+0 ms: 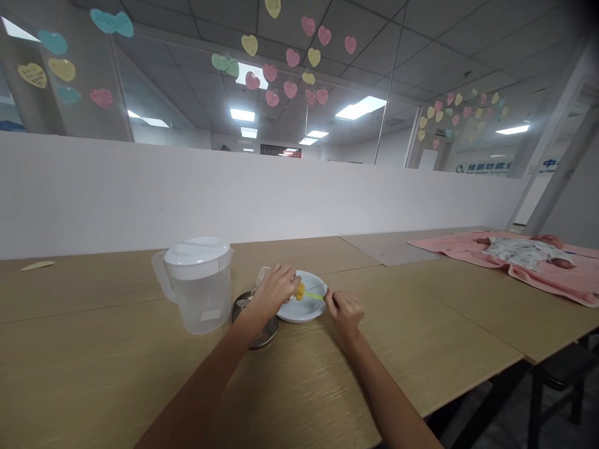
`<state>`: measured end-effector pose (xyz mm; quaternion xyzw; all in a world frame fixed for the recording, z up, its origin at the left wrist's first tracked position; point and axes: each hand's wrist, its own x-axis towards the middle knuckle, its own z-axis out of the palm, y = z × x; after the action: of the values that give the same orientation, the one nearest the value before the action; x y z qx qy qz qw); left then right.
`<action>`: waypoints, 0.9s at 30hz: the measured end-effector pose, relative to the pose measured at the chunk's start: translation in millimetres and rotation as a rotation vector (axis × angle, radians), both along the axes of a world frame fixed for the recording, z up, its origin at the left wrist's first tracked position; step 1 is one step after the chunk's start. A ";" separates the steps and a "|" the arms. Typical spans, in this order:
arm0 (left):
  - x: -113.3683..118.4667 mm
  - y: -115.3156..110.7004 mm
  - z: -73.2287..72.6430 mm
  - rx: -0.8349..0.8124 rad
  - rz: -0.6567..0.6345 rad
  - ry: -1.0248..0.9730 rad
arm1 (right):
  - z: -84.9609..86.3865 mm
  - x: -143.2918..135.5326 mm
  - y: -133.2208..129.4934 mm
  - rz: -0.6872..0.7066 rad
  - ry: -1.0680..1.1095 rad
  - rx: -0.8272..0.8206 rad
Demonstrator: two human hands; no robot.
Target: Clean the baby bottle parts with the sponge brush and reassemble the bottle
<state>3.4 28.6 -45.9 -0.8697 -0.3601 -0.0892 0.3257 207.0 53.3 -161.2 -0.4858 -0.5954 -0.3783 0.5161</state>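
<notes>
Over a white plate (304,313), my left hand (276,290) is closed on a small yellow object (300,291) at its fingertips. My right hand (345,312) is closed at the plate's right edge, its fingers round the end of a thin yellow-green strip (314,296) that runs toward the yellow object. A round metal tray (266,337) sits partly beneath my left wrist, with small clear items on it that my left hand and forearm partly hide. To the left stands a clear plastic pitcher (203,302) with a white lid.
A pink cloth (528,271) with a baby-like figure in patterned clothing (515,251) lies at the table's far right. A flat pale piece (38,265) lies at the far left. Behind the table (116,374) stands a low white partition (281,196). A dark stool (564,368) is at lower right.
</notes>
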 end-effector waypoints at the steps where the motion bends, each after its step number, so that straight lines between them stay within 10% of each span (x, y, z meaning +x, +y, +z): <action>1: -0.2 1.0 -0.2 -0.002 0.001 -0.001 | 0.5 -2.5 -0.8 0.002 -0.005 0.009; 9: 1.3 6.5 -6.7 -0.069 -0.003 -0.005 | 9.6 -24.7 -12.8 0.208 -0.175 0.070; 17: -12.2 13.8 0.0 -0.087 0.011 -0.118 | 8.1 11.1 1.4 0.004 -0.047 0.038; 27: -26.2 17.7 3.7 -0.086 0.142 -0.207 | 5.5 36.4 17.4 -0.228 0.727 -0.793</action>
<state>-22.9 46.3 -42.2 -0.8413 -0.4561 -0.1396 0.2545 243.4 70.7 -155.7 -0.8039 -0.4192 0.0134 0.4217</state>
